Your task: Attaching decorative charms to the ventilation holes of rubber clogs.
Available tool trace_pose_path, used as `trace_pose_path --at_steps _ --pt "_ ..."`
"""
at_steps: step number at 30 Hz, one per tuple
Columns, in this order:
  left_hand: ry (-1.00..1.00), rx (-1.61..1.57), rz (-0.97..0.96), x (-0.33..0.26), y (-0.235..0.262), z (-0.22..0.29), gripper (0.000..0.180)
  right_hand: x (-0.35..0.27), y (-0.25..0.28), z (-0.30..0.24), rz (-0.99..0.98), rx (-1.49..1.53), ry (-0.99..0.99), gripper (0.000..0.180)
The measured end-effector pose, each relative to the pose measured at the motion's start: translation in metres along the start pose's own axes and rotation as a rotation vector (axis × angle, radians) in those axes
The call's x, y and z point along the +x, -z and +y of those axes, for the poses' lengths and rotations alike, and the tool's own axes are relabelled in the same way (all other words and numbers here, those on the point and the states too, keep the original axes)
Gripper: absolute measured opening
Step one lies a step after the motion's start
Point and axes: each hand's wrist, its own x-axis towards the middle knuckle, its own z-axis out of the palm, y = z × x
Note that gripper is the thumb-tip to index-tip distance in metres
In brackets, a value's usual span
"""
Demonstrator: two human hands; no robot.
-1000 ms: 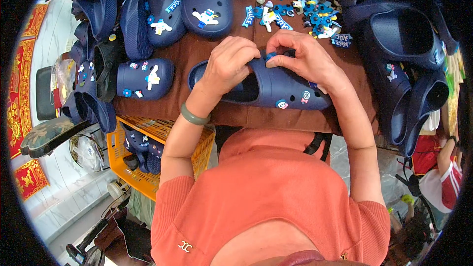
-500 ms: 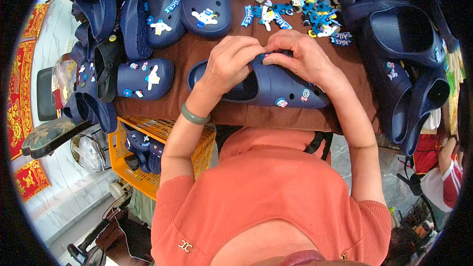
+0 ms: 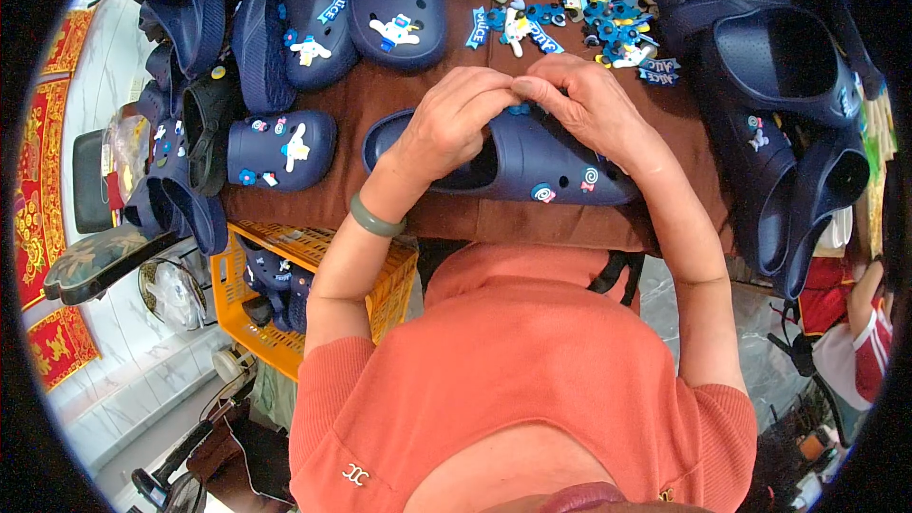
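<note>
**Both hands pinch together over the upper of a navy clog**

A navy-blue foam clog with a perforated upper (image 3: 518,160) lies on its side across the near edge of the brown cloth-covered table (image 3: 589,223), just above the orange top in the middle of the view, toe toward 3 o'clock and opening toward 9 o'clock. Laid flat like this, its upper faces the person and the holes are within reach of both thumbs; a round spiral charm (image 3: 590,177) and a second small round charm (image 3: 543,193) already sit along its lower side.

The left hand (image 3: 445,122) comes in from 7 o'clock, wrist with a green bangle (image 3: 373,220) bent over the clog's opening, fingers curled narrow and closed toward the thumb. The right hand (image 3: 587,106) arrives from 5 o'clock, arched over the toe, fingertips drawn tight. The two sets of fingertips meet at the top of the clog, touching. Whether a charm is pinched between them cannot be told; they hide the spot.

At 12 o'clock, near the hands, a loose pile of small blue and white rubber charms (image 3: 594,14) lies within easy reach. More navy clogs (image 3: 394,5) already carrying charms are spread from 10 to 12 o'clock, plain stacked ones (image 3: 784,104) at 2 to 3 o'clock. A yellow plastic crate (image 3: 370,294) sits below the table at 8 o'clock.
</note>
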Motion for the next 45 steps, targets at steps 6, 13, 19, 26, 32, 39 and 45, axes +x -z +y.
trace_pose_path --at_steps 6,13,19,26,32,39,45 --pt "0.031 -0.041 -0.066 -0.002 0.001 -0.004 0.028 0.001 0.003 -0.007 0.091 -0.021 -0.139 0.041" --pt "-0.013 -0.077 -0.182 0.008 0.007 -0.007 0.037 -0.001 0.001 -0.006 0.050 -0.047 -0.048 0.035" --pt "0.009 -0.042 -0.079 0.002 0.004 -0.006 0.034 0.000 0.001 0.004 -0.065 -0.026 0.134 0.024" --pt "0.117 0.067 0.179 -0.007 0.007 -0.005 0.038 0.000 0.001 -0.002 -0.117 -0.097 0.270 0.024" --pt "0.091 0.085 0.082 -0.003 0.011 -0.004 0.035 0.002 0.004 0.000 -0.172 0.109 0.165 0.022" --pt "0.054 0.101 0.064 -0.001 0.008 -0.006 0.032 0.004 0.006 -0.001 -0.194 0.088 0.181 0.021" --pt "0.068 0.049 -0.028 0.001 0.010 -0.005 0.036 0.005 0.004 0.005 -0.188 0.012 0.284 0.022"
